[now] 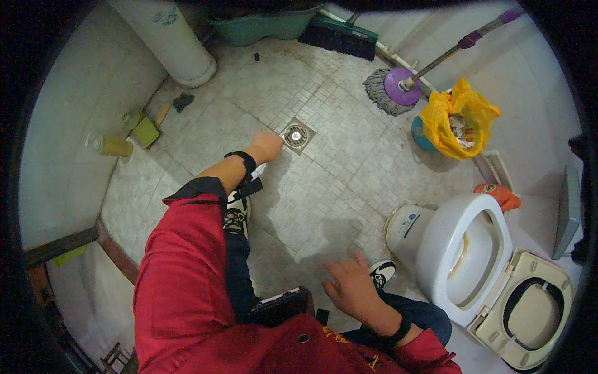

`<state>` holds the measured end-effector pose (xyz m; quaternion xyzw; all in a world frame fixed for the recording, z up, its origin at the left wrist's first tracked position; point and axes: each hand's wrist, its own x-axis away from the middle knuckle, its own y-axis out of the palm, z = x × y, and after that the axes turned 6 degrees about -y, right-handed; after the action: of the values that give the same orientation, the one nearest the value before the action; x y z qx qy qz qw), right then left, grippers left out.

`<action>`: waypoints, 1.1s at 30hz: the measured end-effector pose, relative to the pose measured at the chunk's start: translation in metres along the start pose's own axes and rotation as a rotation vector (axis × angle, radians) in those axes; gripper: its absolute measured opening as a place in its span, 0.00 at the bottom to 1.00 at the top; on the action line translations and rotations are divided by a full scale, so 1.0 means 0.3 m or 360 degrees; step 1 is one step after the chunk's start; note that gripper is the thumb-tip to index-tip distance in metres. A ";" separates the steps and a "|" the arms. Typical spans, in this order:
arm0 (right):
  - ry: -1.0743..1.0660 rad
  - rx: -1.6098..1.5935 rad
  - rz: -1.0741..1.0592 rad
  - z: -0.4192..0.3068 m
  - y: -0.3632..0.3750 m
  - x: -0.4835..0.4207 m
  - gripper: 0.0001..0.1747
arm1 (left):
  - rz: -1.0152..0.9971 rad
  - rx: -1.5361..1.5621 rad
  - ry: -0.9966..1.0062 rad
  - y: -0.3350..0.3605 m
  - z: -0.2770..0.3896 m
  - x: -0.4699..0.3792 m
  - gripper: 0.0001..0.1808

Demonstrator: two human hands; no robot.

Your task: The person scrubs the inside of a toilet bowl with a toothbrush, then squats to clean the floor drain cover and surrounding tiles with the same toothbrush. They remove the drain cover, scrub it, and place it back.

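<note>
My left hand (266, 146) is closed beside the square metal floor drain (297, 136), at the drain's left edge. A small white thing (258, 171) shows below the fist, with a bit of white at the fingertips; what it is cannot be told. A black strap circles the left wrist, and a black object hangs from it. My right hand (348, 286) is held over the floor near my knee, fingers spread and holding nothing. A round cap sits in the middle of the drain's slotted grate.
At right stand a white toilet (427, 243), lid raised, a bin with a yellow bag (437, 126) and an orange packet (500, 196). Behind are a purple mop (402, 86), a broom (338, 37) and a green tub (266, 28). A pump bottle (112, 146) and white pipe (175, 46) are left.
</note>
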<state>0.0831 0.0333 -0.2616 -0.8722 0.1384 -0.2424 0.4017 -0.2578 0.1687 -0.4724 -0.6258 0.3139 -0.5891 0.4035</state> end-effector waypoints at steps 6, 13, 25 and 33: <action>-0.0031 0.0002 -0.0001 -0.009 -0.007 0.001 0.18 | 0.0106 -0.0032 0.0002 -0.050 -0.050 -0.007 0.09; -0.0054 0.0015 -0.0005 -0.006 0.002 -0.006 0.18 | 0.0201 -0.0102 0.0093 -0.019 -0.051 -0.019 0.07; -0.0029 0.0009 -0.0034 -0.003 0.009 -0.002 0.18 | 0.0293 -0.0450 0.0336 -0.033 -0.052 -0.040 0.07; -0.0034 -0.0019 -0.0018 -0.002 0.013 -0.006 0.18 | 0.0137 -0.0328 0.0288 -0.040 -0.042 -0.072 0.08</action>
<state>0.0811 0.0313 -0.2648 -0.8778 0.1305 -0.2345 0.3967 -0.2737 0.1916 -0.4726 -0.5941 0.4344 -0.5900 0.3321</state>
